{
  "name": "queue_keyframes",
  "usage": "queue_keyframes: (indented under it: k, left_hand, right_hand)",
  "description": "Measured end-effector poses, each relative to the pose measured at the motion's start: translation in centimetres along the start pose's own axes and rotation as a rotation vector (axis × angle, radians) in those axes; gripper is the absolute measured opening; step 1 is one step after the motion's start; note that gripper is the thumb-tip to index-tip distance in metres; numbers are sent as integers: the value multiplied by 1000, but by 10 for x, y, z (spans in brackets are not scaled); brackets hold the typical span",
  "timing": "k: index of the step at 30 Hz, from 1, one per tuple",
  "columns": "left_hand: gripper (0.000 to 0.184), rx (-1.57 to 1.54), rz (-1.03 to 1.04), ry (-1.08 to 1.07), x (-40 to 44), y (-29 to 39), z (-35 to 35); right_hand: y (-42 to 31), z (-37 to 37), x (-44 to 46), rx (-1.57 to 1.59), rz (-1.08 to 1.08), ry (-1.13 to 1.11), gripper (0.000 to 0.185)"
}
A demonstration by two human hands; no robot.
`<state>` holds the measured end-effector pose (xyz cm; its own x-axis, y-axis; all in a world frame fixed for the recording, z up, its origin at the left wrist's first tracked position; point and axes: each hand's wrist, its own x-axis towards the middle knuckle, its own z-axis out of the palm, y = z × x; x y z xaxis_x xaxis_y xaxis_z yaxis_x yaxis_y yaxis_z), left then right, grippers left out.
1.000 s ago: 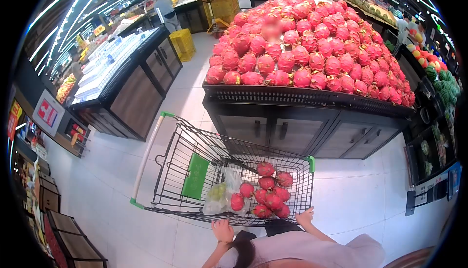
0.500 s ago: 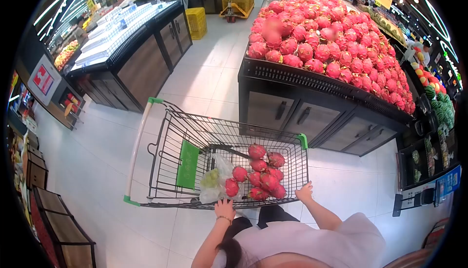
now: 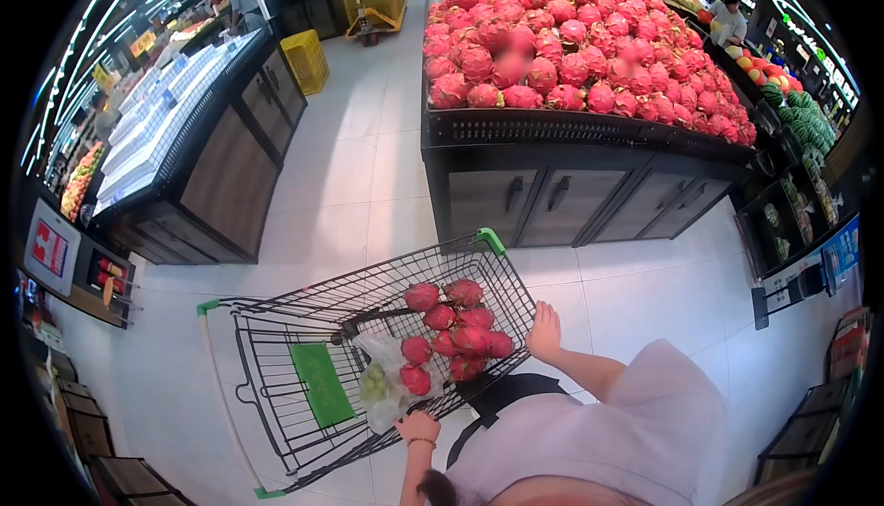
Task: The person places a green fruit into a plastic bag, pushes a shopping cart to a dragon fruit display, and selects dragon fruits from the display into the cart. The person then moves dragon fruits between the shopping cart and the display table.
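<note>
A wire shopping cart (image 3: 304, 322) with green corners stands side-on before me. Several red dragon fruits (image 3: 470, 339) lie loose at its front end. Beside them is a clear plastic bag (image 3: 385, 359) with green fruit (image 3: 373, 384) inside. My left hand (image 3: 418, 426), with a bracelet at its wrist, is closed on the cart's near top rim, close to the bag. Farther right, my right hand (image 3: 543, 329) rests at the rim near the front corner, its fingers pointing up and close together. Beyond the cart, dragon fruits (image 3: 589, 55) are heaped on a dark display stand (image 3: 589, 124).
A stand with white trays (image 3: 166, 119) is at the left, beside a yellow crate (image 3: 305, 62). Behind are a pallet jack (image 3: 368, 23) and a person (image 3: 245, 1). Watermelons (image 3: 803, 119) and another person (image 3: 727, 20) are at the right.
The cart has turned, its handle end swinging nearer to me and its front end away. Both hands have stayed at its rim. The display stands have shifted left in view since half a second ago.
</note>
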<state>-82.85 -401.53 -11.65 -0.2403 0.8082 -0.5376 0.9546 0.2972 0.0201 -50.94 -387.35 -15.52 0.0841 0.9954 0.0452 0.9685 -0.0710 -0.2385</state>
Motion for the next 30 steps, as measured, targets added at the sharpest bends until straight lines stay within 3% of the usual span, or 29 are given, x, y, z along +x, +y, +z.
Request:
queue_keyframes:
  k: [9, 12, 14, 16, 18, 19, 22, 23, 30]
  left_hand:
    - [12, -217, -98, 204, 57, -37, -18]
    - [19, -221, -87, 271, 85, -46, -27]
    - [23, -261, -139, 290, 92, -51, -47]
    - [26, -284, -165, 297, 108, -57, -61]
    - [27, -294, -174, 301, 139, -66, -68]
    - [27, -306, -149, 355, 149, -69, -74]
    - [26, -271, -222, 326, 184, -76, -97]
    - [26, -276, -218, 336, 193, -78, -111]
    - [26, -291, -101, 365, 268, -94, -171]
  right_hand:
    - [-91, 29, 111, 22, -322, 123, 76]
    - [-140, 34, 141, -9, -636, 81, 63]
    - [-176, 44, 137, 217, -777, -199, 49]
    - [-210, 59, 120, 237, -880, -91, 32]
    - [-245, 47, 124, 108, -779, -360, 22]
    - [-256, 51, 127, 155, -800, -111, 18]
    - [-289, 61, 166, 204, -766, -104, 18]
    - [-303, 67, 180, 229, -763, -2, 19]
    - [-380, 58, 248, 44, -582, -158, 19]
